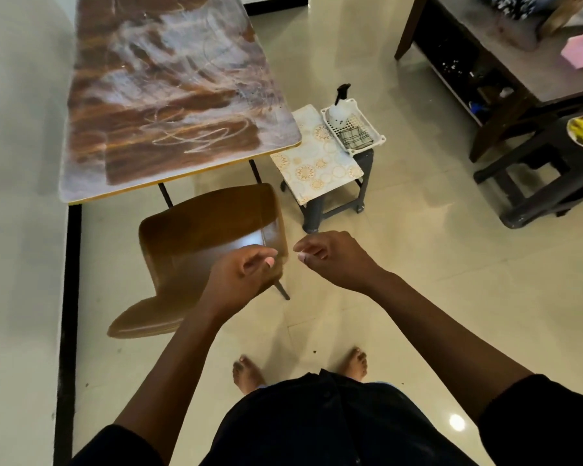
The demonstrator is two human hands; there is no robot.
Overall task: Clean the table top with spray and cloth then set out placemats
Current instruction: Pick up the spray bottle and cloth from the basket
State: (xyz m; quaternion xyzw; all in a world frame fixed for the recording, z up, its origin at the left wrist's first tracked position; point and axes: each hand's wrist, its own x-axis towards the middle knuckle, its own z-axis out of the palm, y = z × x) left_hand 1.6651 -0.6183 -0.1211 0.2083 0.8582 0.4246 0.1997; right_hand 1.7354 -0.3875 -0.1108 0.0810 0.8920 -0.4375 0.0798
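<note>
Step in hand: by my judgement, the very start; cleaning not yet begun, nothing picked up.
Table top: far left, against the wall; brown surface smeared with whitish streaks and scribbled marks over most of its area. No placemat on it.
Spray bottle: standing in a white basket on a grey stool, just right of the table's near right corner. Black trigger head uppermost.
Cloth: checked, folded, lying in the same basket just near of the bottle.
Placemats: a patterned sheet, pale with round gold motifs, lies flat on the stool beside the basket, its left part tucked under the table's corner. Whether one mat or a stack, cannot tell.
Chair: brown, pushed in at the table's near edge, between the person and the table.
Left hand: raised over the chair's right side, fingers loosely curled, holding nothing.
Right hand: just right of the left, apart from it, fingers loosely curled, holding nothing.
Stance: person standing near of the chair, bare feet on tiled floor, well short of the stool.
Next move, as judged: reach far and right to the basket; take bottle in one hand, cloth in the other.
Caution: basket sits at the stool's far right edge; lift the bottle straight up so the basket is not dragged off.
</note>
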